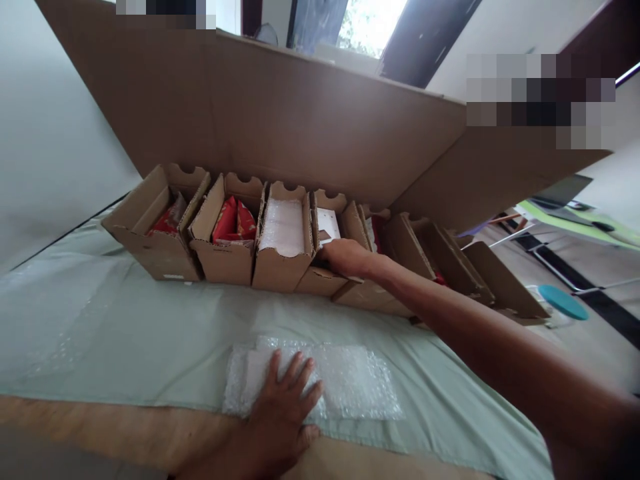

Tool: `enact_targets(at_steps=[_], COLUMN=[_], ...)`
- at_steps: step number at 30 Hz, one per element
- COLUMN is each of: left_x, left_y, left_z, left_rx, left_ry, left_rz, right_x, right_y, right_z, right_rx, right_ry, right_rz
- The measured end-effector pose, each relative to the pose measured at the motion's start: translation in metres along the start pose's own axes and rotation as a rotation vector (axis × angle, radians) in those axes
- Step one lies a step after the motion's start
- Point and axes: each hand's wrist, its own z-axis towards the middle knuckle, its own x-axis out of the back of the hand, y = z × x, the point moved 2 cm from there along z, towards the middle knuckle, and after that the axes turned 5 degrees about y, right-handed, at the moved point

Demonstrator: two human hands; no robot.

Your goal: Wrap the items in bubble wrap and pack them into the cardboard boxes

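My left hand (283,407) lies flat with fingers spread on a sheet of bubble wrap (350,380) at the near edge of a pale green cloth (125,320). My right hand (345,257) reaches into the fourth small cardboard box (323,230) in a row; its fingers curl down inside and are hidden, near a white item (327,223). To the left stand a box holding white wrapped padding (283,227) and two boxes with red packets (234,220) (167,217).
A large brown cardboard sheet (310,120) leans behind the row. More cardboard boxes (450,267) stand tilted to the right. A teal lid (563,301) and metal frames lie on the floor at right. A wooden floor strip (100,427) shows at the front.
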Motion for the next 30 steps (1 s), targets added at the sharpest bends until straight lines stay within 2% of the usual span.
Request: enact_targets(at_steps=[3,6,8,9,12,14,16,18,19,21,23,25,28,30], left_x=[0.005,0.004,0.002,0.003,0.018,0.035,0.054,0.067,0.072,0.075,0.071,0.062,0.048,0.046], left_y=[0.002,0.003,0.003,0.003,0.005,0.010,0.016,0.023,0.026,0.032,0.037,0.041,0.043,0.043], left_z=[0.001,0.001,-0.001,-0.002,-0.009,-0.014,-0.017,-0.018,-0.018,-0.017,-0.018,-0.020,-0.024,-0.027], left_rx=[0.005,0.002,0.006,0.016,0.113,0.198,0.298,0.434,0.491,0.551,0.549,0.549,0.586,0.603], left_ry=[-0.004,0.054,0.199,0.307,0.629,0.713,0.667,0.523,0.441,0.327,0.319,0.360,0.378,0.372], left_rz=[0.002,0.012,-0.022,-0.065,-0.334,-0.694,-1.181,-1.636,-1.798,-1.981,-2.009,-1.915,-1.643,-1.417], right_x=[0.034,0.072,0.082,0.080,0.045,0.007,-0.030,-0.060,-0.071,-0.090,-0.107,-0.127,-0.159,-0.176], right_y=[0.007,0.025,0.034,0.035,0.023,0.002,-0.025,-0.053,-0.066,-0.086,-0.097,-0.100,-0.102,-0.104], right_z=[-0.027,-0.079,-0.120,-0.140,-0.184,-0.200,-0.211,-0.220,-0.224,-0.230,-0.233,-0.232,-0.232,-0.235], right_rx=[-0.070,-0.137,-0.139,-0.123,-0.074,-0.065,-0.085,-0.114,-0.129,-0.177,-0.297,-0.463,-0.629,-0.653], right_ry=[0.073,0.371,0.573,0.641,0.741,0.740,0.786,0.900,0.955,1.014,1.020,0.974,0.744,0.605], right_rz=[-0.059,0.109,0.330,0.441,0.769,0.977,1.076,1.035,0.997,0.999,1.167,1.460,1.866,1.959])
